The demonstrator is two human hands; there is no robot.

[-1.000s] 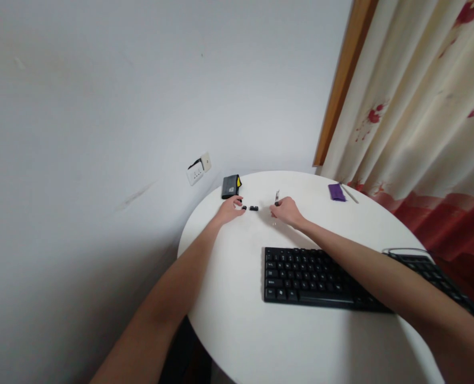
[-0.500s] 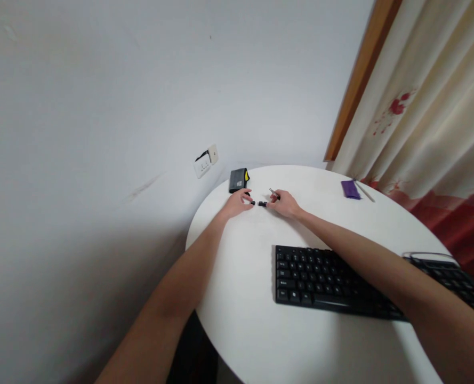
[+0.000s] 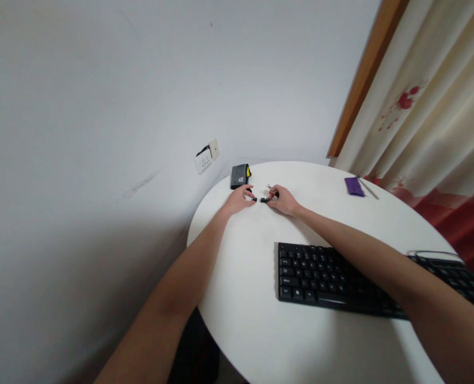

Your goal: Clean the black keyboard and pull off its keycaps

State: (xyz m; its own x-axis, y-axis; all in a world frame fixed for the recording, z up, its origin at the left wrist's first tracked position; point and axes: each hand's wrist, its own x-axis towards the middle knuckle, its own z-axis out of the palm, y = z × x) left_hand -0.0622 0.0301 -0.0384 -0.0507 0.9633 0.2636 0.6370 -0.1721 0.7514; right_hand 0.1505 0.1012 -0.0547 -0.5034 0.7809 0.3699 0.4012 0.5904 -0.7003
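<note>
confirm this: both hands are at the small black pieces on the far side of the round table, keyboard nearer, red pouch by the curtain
Not quite. In the head view the pouch by the curtain is purple, not red. The rest holds: left hand and right hand are at the black pieces on the far side of the table, keyboard nearer.

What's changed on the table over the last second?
The right hand, holding a thin metal tool, moved left toward the left hand, so the gap between them narrowed; its fingertips now reach one small black piece. The left hand stays by the other piece. Keyboard, dark pouch and purple item stayed put.
</note>
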